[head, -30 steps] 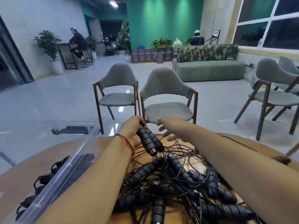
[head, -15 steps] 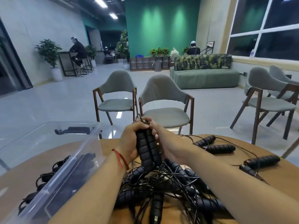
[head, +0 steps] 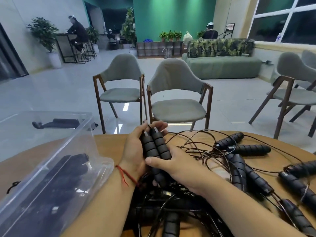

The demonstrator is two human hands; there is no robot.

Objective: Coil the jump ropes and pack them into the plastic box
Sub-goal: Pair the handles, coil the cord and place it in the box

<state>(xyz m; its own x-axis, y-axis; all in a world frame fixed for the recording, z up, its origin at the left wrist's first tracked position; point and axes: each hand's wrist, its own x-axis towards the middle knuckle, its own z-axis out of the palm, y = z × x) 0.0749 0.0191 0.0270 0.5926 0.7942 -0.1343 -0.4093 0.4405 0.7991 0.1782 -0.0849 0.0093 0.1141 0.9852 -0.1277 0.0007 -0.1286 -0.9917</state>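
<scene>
My left hand (head: pixel 135 151) and right hand (head: pixel 177 166) clasp two ribbed black foam jump-rope handles (head: pixel 156 147) together above the round wooden table (head: pixel 109 144). Thin cord trails into the tangled rope pile (head: pixel 171 202); pulling likely snags neighbours. Clear plastic box (head: pixel 56 161) sits left.

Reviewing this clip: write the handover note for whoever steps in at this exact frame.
Left hand: closed round a pair of foam handles, held side by side.
Right hand: steadying the same pair from the right, thumb across them.
Plastic box: at left on the table, some ropes already inside.
Left: coil this rope, box it, then the tangled pile at right and in front.
</scene>
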